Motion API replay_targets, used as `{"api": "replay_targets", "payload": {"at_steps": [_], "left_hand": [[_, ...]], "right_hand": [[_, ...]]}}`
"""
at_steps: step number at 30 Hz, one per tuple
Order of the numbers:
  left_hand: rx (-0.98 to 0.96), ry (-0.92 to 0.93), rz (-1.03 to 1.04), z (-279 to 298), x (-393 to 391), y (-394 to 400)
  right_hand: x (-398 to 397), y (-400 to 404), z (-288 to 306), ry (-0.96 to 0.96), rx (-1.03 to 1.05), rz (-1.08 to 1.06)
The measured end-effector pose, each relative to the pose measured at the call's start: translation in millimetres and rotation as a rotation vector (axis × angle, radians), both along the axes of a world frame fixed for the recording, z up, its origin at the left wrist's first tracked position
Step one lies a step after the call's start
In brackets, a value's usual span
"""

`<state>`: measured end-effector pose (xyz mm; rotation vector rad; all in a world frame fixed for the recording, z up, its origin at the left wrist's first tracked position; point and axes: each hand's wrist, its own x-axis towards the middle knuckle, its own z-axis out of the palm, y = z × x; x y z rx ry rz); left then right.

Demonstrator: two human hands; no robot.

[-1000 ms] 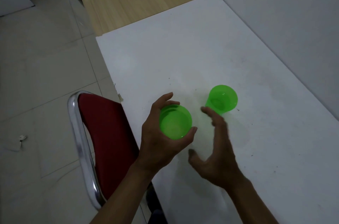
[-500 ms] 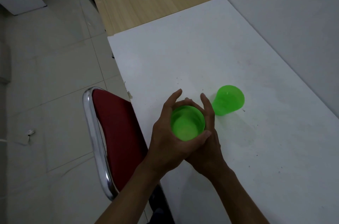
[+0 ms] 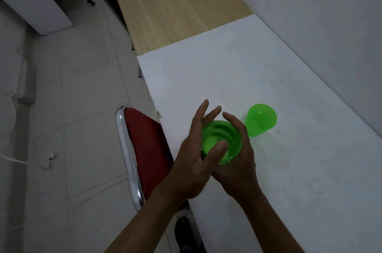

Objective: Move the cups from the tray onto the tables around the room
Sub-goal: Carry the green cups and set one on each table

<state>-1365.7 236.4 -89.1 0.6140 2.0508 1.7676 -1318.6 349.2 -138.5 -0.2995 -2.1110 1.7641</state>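
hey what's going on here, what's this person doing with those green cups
A person is holding a nested stack of translucent green plastic cups in both bare hands, the left hand wrapped round one side with its thumb over the rim, the right hand cupping the other side. They look to be working a cup loose from the stack. One more translucent green plastic cup already stands upright on the white table, just beyond the hands. A red chair with a chrome frame sits at the table edge.
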Motion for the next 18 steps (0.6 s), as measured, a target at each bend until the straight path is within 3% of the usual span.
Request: {"api": "replay_targets", "payload": {"at_steps": [10,15,18], "left_hand": [[0.039,-0.047,-0.008,50.6,15.9,-38.5],[-0.056,-0.011,0.08,66.3,3.8,-87.9],[-0.22,0.081,0.166,71.4,-11.6,-135.4]], "right_hand": [[11.7,-31.9,55.7,0.03,-0.091,0.005],[5.6,-66.7,78.2,0.039,-0.063,0.034],[-1.7,-95.1,86.9,0.031,-0.066,0.06]]}}
